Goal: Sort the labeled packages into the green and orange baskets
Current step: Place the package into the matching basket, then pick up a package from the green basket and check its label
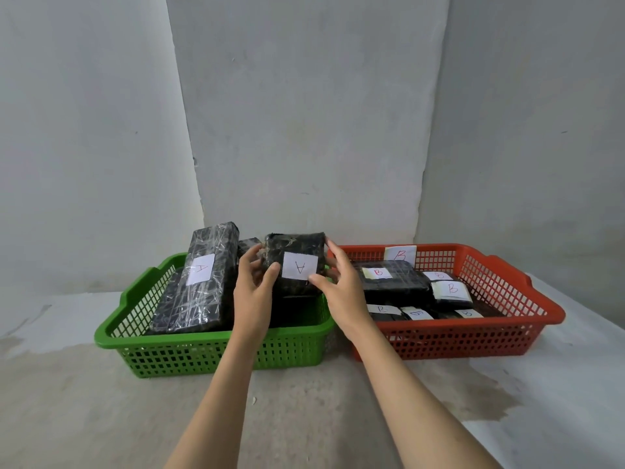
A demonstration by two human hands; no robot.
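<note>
A black wrapped package with a white "A" label (297, 252) stands tilted over the right end of the green basket (209, 357). My left hand (253, 286) grips its left edge, thumb on the front beside the label. My right hand (338, 282) holds its right edge, fingers behind it and thumb below the label. A long black package marked "A" (203, 282) leans inside the green basket, with more dark packages behind it. The orange basket (480, 340) to the right holds several black packages with "B" labels (389, 279).
Both baskets sit side by side on a pale grey surface against a grey wall. A white "B" tag (400, 254) hangs on the orange basket's back rim. Damp-looking stains mark the surface in front of the baskets.
</note>
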